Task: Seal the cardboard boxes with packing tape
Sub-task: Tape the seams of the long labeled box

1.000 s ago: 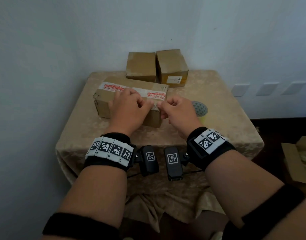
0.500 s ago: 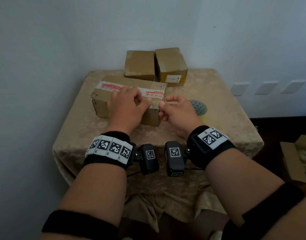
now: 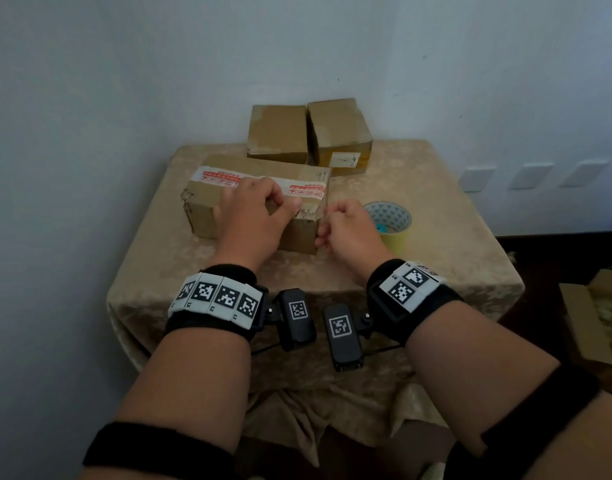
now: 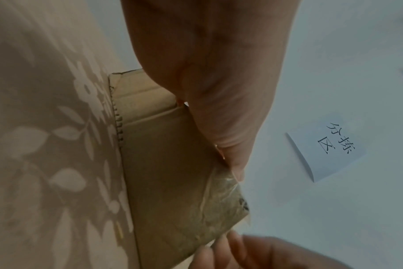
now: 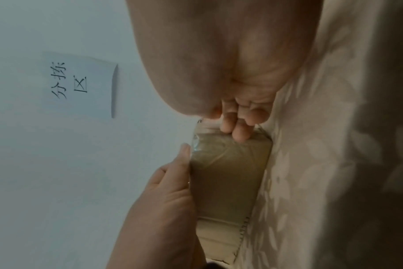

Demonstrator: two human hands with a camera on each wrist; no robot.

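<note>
You're working the long box (image 3: pixel 207 209) at frame centre, on the near-left part of the table (image 3: pixel 436 209). Your left hand (image 3: pixel 252 216) is curling over its top edge, and your right hand (image 3: pixel 346 230) is pinching clear tape (image 5: pixel 230 158) at the right corner. That tape's already looking wrinkly, so pulling crooked is probably going to crease it or leave the corner lifting.

My head camera looks down over both hands; each wrist camera sits close under its palm, facing the fingers, both sharing the cardboard box (image 4: pixel 173 172) between them.

Black wristbands (image 3: pixel 211 327), checkered marker tags (image 3: pixel 216 295)
</note>
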